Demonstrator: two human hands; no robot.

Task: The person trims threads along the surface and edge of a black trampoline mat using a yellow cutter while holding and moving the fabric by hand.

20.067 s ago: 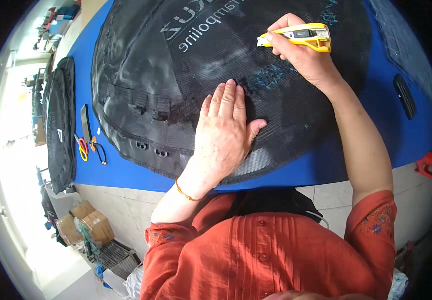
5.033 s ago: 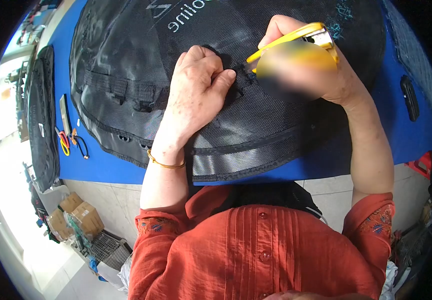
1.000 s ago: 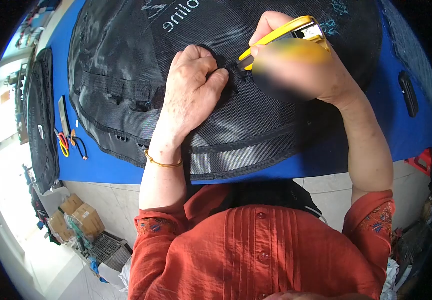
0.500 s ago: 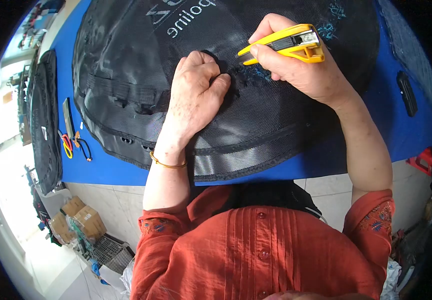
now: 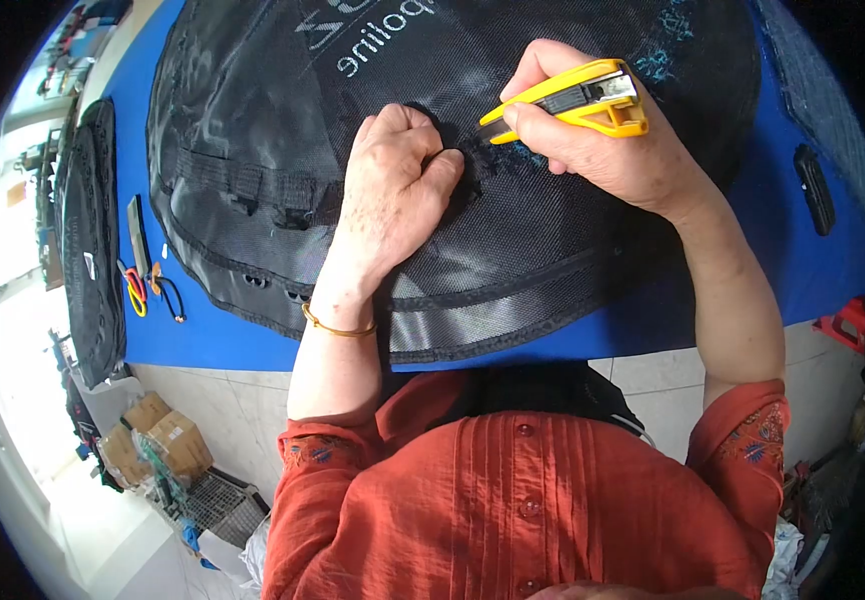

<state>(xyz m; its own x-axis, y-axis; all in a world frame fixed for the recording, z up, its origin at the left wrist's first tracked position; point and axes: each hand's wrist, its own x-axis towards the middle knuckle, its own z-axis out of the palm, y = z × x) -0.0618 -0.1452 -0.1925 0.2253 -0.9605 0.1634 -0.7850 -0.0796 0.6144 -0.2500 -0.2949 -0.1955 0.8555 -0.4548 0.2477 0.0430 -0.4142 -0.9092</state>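
One blue table (image 5: pixel 813 285) has one big black cloth (image 5: pixel 513 260) across it. One left hand (image 5: pixel 393 185), with one gold bracelet (image 5: pixel 340 330) on its wrist, is curled tight on the cloth; I cannot tell if it pinches any. One right hand (image 5: pixel 618 165) is wrapped around one yellow cutter (image 5: pixel 575 95), its tip by fuzzy threads (image 5: pixel 525 155). Farther left lie one pair of scissors (image 5: pixel 136 292) and one long black bundle (image 5: pixel 95 250).

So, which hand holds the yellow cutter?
The right hand grips the yellow cutter; the left hand, with the wrist bangle, is curled on the black mesh.
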